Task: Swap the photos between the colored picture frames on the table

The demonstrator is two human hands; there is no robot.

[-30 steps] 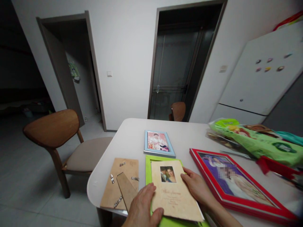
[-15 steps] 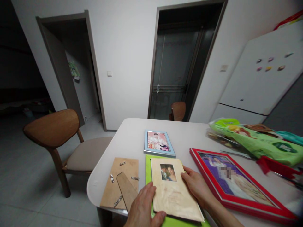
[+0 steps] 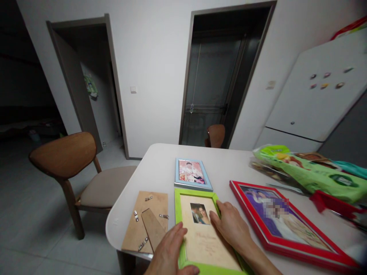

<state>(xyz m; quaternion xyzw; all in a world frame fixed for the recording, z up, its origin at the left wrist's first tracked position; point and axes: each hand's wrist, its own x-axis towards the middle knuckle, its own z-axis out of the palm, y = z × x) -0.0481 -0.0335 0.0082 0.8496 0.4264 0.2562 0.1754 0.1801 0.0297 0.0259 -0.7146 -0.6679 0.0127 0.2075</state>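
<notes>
A lime-green photo frame (image 3: 178,202) lies at the table's near edge, with a cream photo sheet (image 3: 210,242) inside its rim. The sheet bears a small picture of two people and faint reddish writing. My left hand (image 3: 169,248) grips the frame's near-left side, fingers along the left rim and thumb near the bottom rim. Across the right rim lies my right hand (image 3: 232,225), its fingers stretched out and the tips touching the sheet beside the picture. Left of the frame rests a wooden backing board (image 3: 137,217) with metal clips and a stand leg.
A light-blue photo frame (image 3: 193,173) lies just beyond the green one. To the right is a large red photo frame (image 3: 259,229). Green packaging (image 3: 323,168) and a red item (image 3: 329,202) lie farther right. A wooden chair (image 3: 65,156) stands left of the white table (image 3: 151,164).
The cream sheet has gone from lying over the green frame to sitting within its rim, shifting slightly left. My right hand has moved left onto it; my left hand stays near the frame's left side.
</notes>
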